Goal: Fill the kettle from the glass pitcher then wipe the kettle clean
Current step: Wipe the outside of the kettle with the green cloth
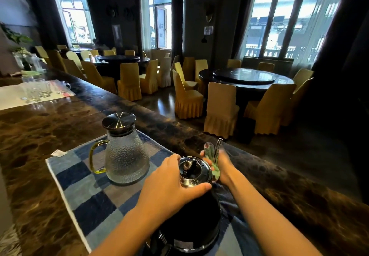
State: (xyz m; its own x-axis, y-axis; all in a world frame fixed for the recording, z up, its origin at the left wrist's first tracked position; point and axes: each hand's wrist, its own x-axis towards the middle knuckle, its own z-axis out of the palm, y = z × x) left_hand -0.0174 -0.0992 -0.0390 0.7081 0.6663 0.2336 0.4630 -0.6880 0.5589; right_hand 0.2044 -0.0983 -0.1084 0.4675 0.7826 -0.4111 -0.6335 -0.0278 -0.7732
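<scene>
A black kettle (pixel 191 221) with a shiny metal lid (pixel 194 171) stands on a blue checked mat (pixel 83 185) at the near edge of the counter. My left hand (pixel 169 185) grips the kettle's metal top from the left, thumb along its front. My right hand (pixel 221 166) holds a green cloth (pixel 211 156) against the kettle's thin spout (pixel 217 146) on the far right side. A textured glass pitcher (pixel 123 156) with a steel lid and yellow handle stands upright on the mat to the left, holding a little water.
The brown marble counter (pixel 40 140) runs to the left, with several drinking glasses (pixel 38 92) on a white cloth at the far left. A small paper scrap (pixel 58 153) lies beside the mat. Beyond the counter edge are round tables and yellow-covered chairs (pixel 219 110).
</scene>
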